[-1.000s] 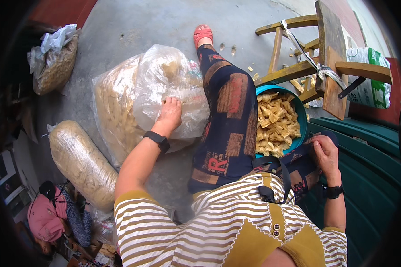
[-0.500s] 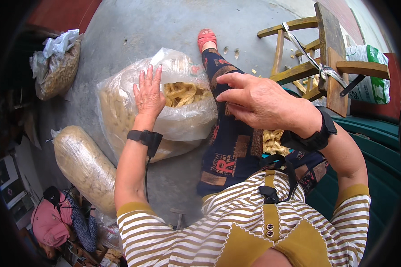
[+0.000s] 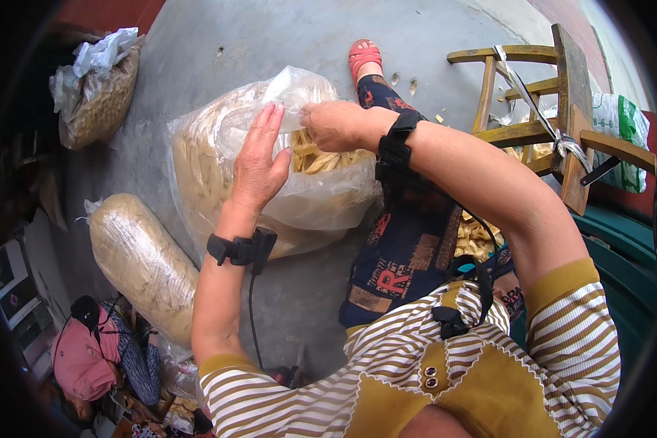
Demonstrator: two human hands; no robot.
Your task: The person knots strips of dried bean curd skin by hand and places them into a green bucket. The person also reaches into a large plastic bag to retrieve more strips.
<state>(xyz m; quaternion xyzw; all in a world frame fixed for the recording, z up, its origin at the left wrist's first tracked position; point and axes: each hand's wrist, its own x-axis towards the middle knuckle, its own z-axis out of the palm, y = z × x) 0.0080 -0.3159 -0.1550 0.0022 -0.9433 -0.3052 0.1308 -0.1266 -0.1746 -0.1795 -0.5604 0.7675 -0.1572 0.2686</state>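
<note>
A large clear plastic bag [image 3: 219, 164], packed with yellowish material, stands on the floor in front of me. Through its torn or opened top show pale yellow folded strips [image 3: 321, 159]. My left hand [image 3: 259, 160] lies against the bag's near left side of the opening, fingers straight and together, thumb apart. On the far side of the opening my right hand [image 3: 336, 125] has its fingers bent and closed at the edge of the film, seemingly pinching it. Its fingertips are partly hidden. Both wrists carry black straps with small devices.
A long wrapped bundle [image 3: 142, 266] lies at the left, with another filled bag [image 3: 98, 91] beyond it. A wooden chair [image 3: 540, 109] tipped over stands at the right, near a white-and-green sack [image 3: 620, 139]. More yellow strips [image 3: 476, 237] sit beside my leg. A person in pink [image 3: 87, 350] is at lower left.
My right hand has moved left and forward from above my leg to the bag's opening, its fingers closing there. The left hand has turned, its fingers drawing together. The view has shifted slightly.
</note>
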